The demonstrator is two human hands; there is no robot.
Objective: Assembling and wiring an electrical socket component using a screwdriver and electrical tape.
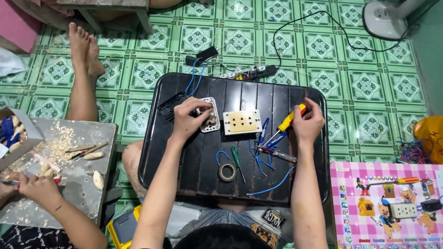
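Head camera, looking straight down: at nine o'clock a co-worker's hand (39,186) works among pale wood shavings on a grey slab (87,138). At centre, the person's left hand (188,117) is clenched around a white perforated socket insert (211,115) on the black ribbed plastic tray (184,170). Just beside it, at three o'clock from the insert, lies a cream rectangular outlet faceplate (242,121). Below, at six o'clock, sit a roll of dark tape (227,172) and a green-handled screwdriver (237,159), with loose blue wires (272,184) trailing toward the tray's near edge. The right hand (308,122) grips a yellow-and-red-handled screwdriver (289,121), tip pointing down toward the wires.

Judged from the grip, the insert would be best kept pinned flat on the tray, with the driver brought in square to the screw so it does not slip.

At four o'clock lies a pink checked cartoon-printed board (364,184), carrying another screwdriver (397,181) and a second cream outlet (403,210); its lettering is too small to tell. A yellow bag (431,131) sits at three o'clock.
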